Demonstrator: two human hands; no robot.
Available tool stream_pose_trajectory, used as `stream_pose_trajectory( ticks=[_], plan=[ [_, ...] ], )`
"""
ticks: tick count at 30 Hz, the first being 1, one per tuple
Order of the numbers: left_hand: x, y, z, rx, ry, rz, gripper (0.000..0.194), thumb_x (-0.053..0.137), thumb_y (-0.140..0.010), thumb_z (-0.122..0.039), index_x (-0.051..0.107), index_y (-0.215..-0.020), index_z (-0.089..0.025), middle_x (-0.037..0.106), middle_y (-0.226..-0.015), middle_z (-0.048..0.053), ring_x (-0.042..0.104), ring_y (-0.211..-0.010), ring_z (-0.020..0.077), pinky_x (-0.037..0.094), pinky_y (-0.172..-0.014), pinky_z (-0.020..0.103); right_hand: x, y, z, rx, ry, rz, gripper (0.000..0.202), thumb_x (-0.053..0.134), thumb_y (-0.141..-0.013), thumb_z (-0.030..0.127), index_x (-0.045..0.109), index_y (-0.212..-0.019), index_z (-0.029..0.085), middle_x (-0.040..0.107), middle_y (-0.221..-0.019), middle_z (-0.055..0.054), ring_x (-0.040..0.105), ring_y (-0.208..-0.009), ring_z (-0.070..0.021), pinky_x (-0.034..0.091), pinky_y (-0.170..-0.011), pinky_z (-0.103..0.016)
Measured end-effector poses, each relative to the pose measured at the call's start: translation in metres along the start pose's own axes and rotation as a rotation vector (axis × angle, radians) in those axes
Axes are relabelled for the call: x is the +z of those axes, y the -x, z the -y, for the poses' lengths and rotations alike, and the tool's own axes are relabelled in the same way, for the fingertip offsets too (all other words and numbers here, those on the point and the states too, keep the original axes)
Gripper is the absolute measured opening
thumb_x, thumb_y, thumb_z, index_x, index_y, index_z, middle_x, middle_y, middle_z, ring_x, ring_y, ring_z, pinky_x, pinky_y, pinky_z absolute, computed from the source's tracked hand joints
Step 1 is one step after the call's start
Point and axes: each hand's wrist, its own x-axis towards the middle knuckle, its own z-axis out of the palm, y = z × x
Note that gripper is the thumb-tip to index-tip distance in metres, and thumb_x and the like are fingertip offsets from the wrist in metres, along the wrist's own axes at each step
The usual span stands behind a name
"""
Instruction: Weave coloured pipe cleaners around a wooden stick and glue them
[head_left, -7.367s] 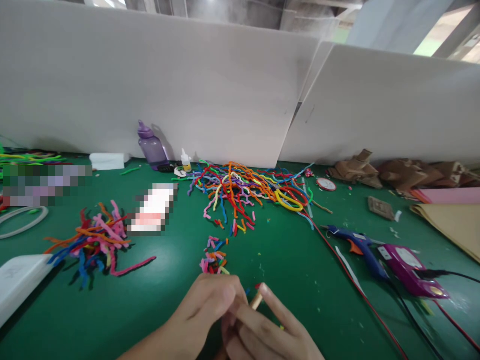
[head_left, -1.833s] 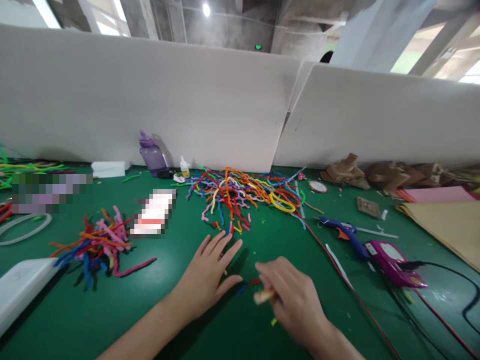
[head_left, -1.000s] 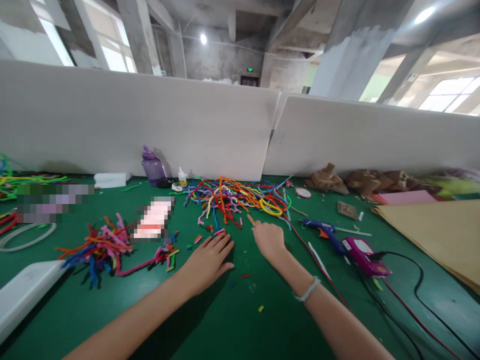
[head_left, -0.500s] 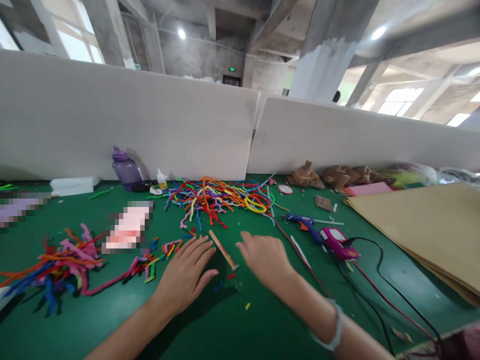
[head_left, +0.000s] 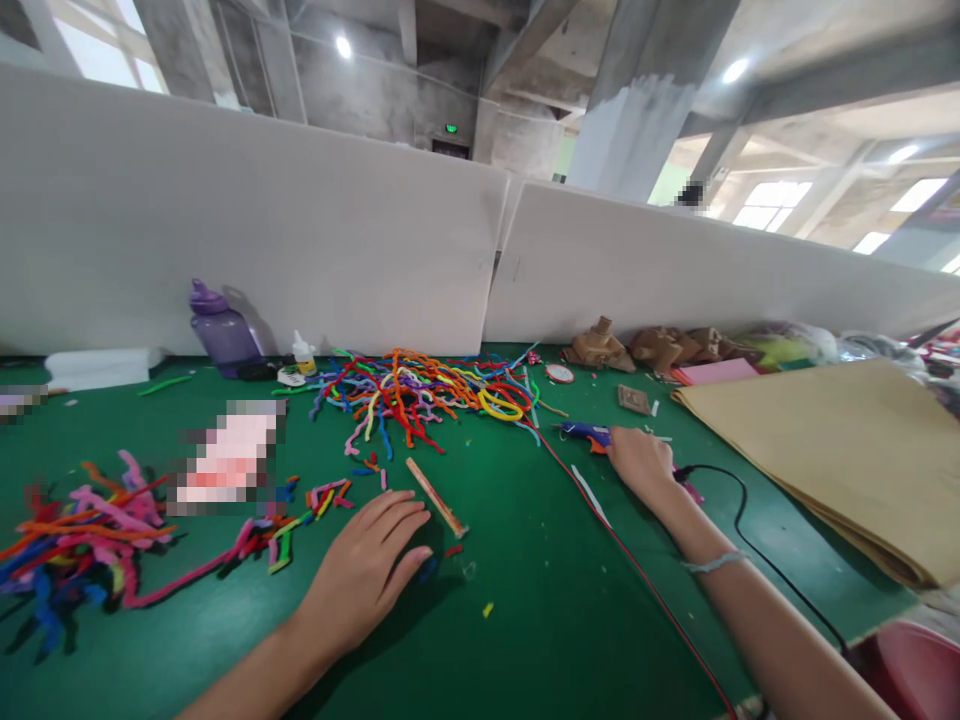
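My left hand rests over the green tabletop with its fingers stretched out and nothing in it. Just beyond its fingertips lies a thin wooden stick with a reddish streak. On the right, my right hand is closed over the handle end of a blue hot glue gun, whose nozzle points left. The hand hides that handle and most of a pink device beneath it. Small pipe cleaner scraps lie beside my left thumb.
A tangled heap of coloured pipe cleaners lies at the back, another bunch at the left. A purple bottle and a glue bottle stand by the white partition. Brown paper covers the right side; cords cross the table.
My right hand has moved right, from beside the wooden stick to the hot glue gun, and closed over its handle. My left hand has barely moved. The view has shifted slightly right.
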Motion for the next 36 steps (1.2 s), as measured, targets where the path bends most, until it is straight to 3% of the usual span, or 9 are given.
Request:
stream_pose_trajectory(
  ticks=[4,14,21,24,27,32,36],
  plan=[
    [0.0,0.0,0.0,-0.008,0.011,0.003,0.034,0.043,-0.093,-0.036,0.058,-0.119,-0.019,0.062,-0.121,0.006,0.05,-0.119,0.0239,0.043,-0.102,0.042,0.003,-0.009,0.0,0.018,-0.004,-0.006,0.028,0.043,-0.089,0.014,0.068,-0.1,0.009,0.068,-0.096,-0.022,0.067,-0.091,-0.031,0.048,-0.07,-0.035],
    [-0.001,0.001,0.0,-0.007,0.011,0.005,0.033,0.042,-0.094,-0.035,0.058,-0.119,-0.019,0.062,-0.121,0.006,0.051,-0.118,0.0237,0.044,-0.101,0.042,0.008,-0.031,0.004,0.059,-0.044,-0.041,0.03,0.042,-0.087,0.009,0.069,-0.1,0.008,0.068,-0.098,-0.023,0.066,-0.095,-0.0314,0.047,-0.072,-0.035],
    [-0.001,-0.001,0.0,0.0,-0.012,-0.004,0.034,0.043,-0.093,-0.037,0.06,-0.117,-0.021,0.063,-0.12,0.005,0.053,-0.116,0.0236,0.046,-0.099,0.04,-0.006,-0.037,-0.001,0.117,-0.099,-0.029,0.031,0.045,-0.09,0.023,0.069,-0.102,0.007,0.067,-0.099,-0.024,0.065,-0.095,-0.0302,0.046,-0.072,-0.033],
    [0.001,-0.001,0.003,0.015,-0.029,-0.01,0.034,0.045,-0.092,-0.039,0.06,-0.118,-0.022,0.064,-0.119,0.005,0.055,-0.114,0.0242,0.048,-0.096,0.04,-0.014,-0.015,0.001,0.077,-0.135,-0.048,0.035,0.039,-0.094,0.034,0.068,-0.103,0.017,0.07,-0.095,-0.015,0.066,-0.088,-0.0265,0.046,-0.068,-0.031],
    [0.003,0.0,0.006,0.023,-0.043,-0.01,0.035,0.046,-0.091,-0.039,0.058,-0.12,-0.024,0.063,-0.121,0.004,0.056,-0.115,0.0247,0.051,-0.093,0.041,-0.015,0.031,0.007,0.001,-0.173,-0.056,0.029,0.042,-0.092,0.039,0.068,-0.1,0.026,0.072,-0.085,-0.006,0.067,-0.078,-0.0225,0.044,-0.062,-0.027],
    [0.01,0.009,0.016,0.046,-0.068,-0.01,0.041,0.049,-0.087,-0.041,0.054,-0.126,-0.029,0.06,-0.126,0.001,0.056,-0.115,0.0257,0.053,-0.091,0.041,0.007,0.115,0.034,-0.32,-0.446,-0.216,0.025,0.042,-0.093,0.028,0.067,-0.09,0.025,0.07,-0.08,-0.003,0.066,-0.066,-0.0172,0.047,-0.057,-0.025],
    [0.02,0.018,0.032,0.042,-0.052,0.007,0.047,0.05,-0.085,-0.039,0.049,-0.131,-0.034,0.059,-0.127,-0.001,0.058,-0.113,0.0259,0.055,-0.088,0.039,0.031,0.141,0.068,-0.65,-0.5,-0.345,0.023,0.044,-0.086,0.014,0.066,-0.088,0.021,0.066,-0.068,-0.003,0.063,-0.057,-0.0161,0.05,-0.047,-0.024]
  ],
)
